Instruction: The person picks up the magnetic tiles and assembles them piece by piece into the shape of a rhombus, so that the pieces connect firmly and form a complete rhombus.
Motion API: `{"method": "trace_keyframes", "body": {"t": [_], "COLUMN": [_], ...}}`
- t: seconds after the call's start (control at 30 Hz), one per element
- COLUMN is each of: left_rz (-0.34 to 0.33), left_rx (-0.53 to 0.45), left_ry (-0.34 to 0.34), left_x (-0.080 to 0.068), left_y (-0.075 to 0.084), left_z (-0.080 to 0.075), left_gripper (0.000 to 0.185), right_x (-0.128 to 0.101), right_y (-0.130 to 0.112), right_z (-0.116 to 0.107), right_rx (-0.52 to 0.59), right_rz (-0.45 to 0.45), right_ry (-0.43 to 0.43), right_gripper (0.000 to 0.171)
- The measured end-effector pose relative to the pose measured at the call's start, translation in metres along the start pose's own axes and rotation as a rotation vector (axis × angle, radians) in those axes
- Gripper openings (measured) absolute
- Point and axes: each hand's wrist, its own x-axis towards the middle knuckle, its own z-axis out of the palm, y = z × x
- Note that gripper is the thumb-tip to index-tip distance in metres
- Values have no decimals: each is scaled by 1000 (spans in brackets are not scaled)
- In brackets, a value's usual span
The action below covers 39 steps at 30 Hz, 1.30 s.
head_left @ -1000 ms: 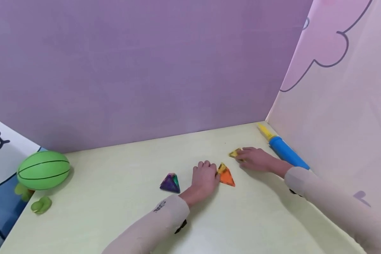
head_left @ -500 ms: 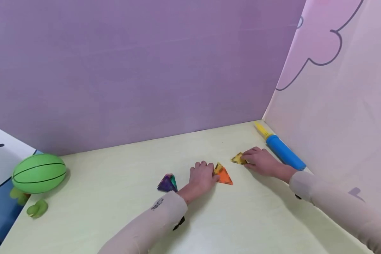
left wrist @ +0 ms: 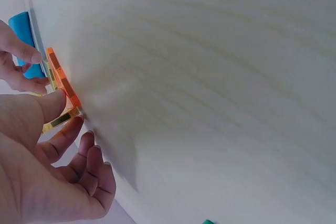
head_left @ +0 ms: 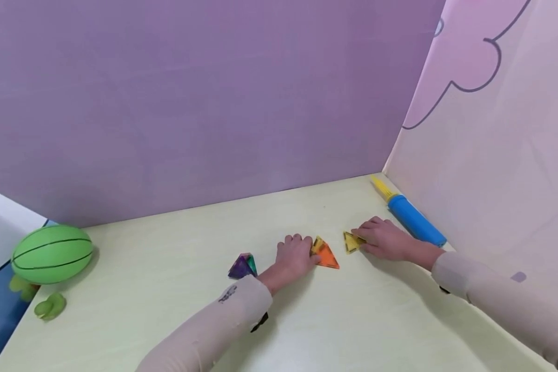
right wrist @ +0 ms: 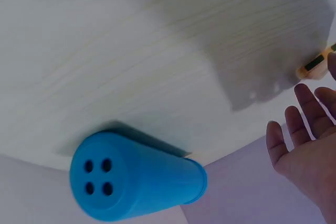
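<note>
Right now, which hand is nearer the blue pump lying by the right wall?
Right. The right hand lies just in front of the blue pump, touching a yellow triangle tile. The left hand is farther off, past that tile, holding the orange triangle tile.

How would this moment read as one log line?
left hand: touches orange triangle tile | right hand: touches yellow triangle tile | tiles apart
</note>
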Motion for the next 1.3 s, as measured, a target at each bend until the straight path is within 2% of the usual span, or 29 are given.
{"method": "trace_keyframes", "body": {"t": [0.2,0.67,0.73,0.83,0.97,1.07,1.17,1.3], "left_rz": [8,3,7,2,-3,-4,-9,-16], "left_rx": [-12,2,10,17,-5,-22,-38,-51], "left_ry": [-8,-18,-14,-8,-18,-25,-22,-25], "left_x": [-1,-1,-1,-1,-2,-3,-3,-3], "left_y": [2,6,8,9,6,5,5,6], "left_z": [0,3,3,4,4,4,4,5], "left_gripper": [43,46,46,45,42,42,42,41], "right_x": [8,14,14,12,6,1,1,6], "right_y": [-6,-25,-27,-28,-29,-33,-40,-46], "right_z": [7,15,15,12,7,3,0,-3], "right_rx": [44,129,122,89,7,-10,36,181], "right_rz": [103,39,42,94,194,211,206,280], "right_ry": [-49,-58,-64,-52,-41,-47,-51,-99], "right_gripper": [50,46,46,45,35,30,28,26]}}
